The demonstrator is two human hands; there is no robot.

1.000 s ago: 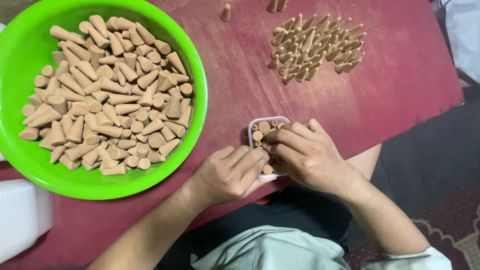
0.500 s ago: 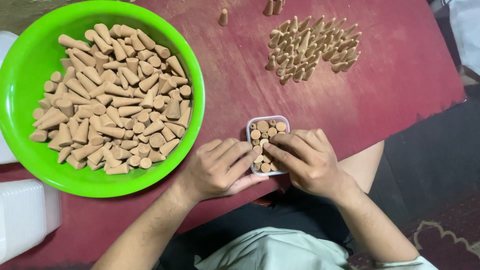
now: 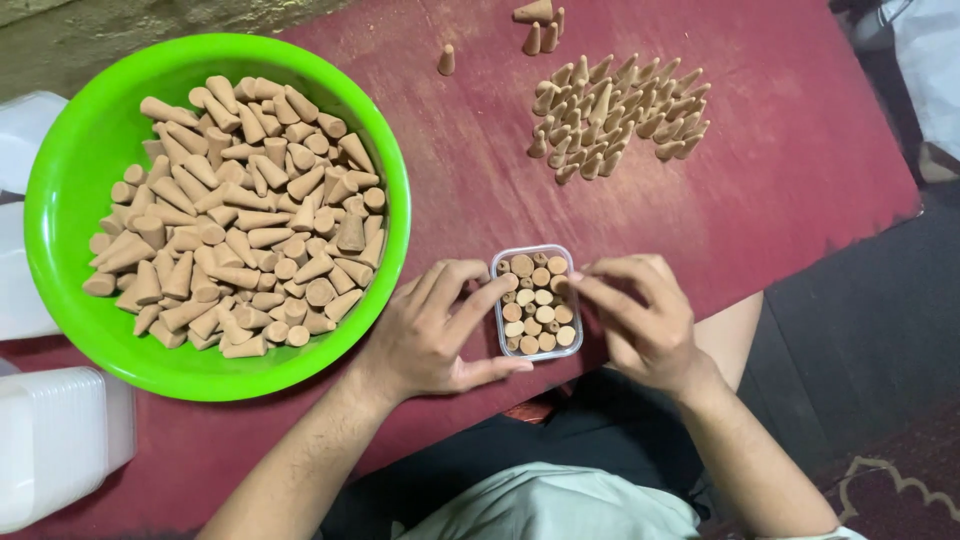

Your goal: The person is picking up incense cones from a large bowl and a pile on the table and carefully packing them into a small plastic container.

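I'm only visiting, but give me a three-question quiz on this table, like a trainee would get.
1. True or false: the cones in the small box stand packed upright.
2. What holds the big loose heap of cones? A) green bowl B) white tub C) red cloth
3. Which hand lies between the bowl and the box?

Key:
1. True; their round bases face up.
2. A.
3. The left hand; the right hand touches the box's other side.
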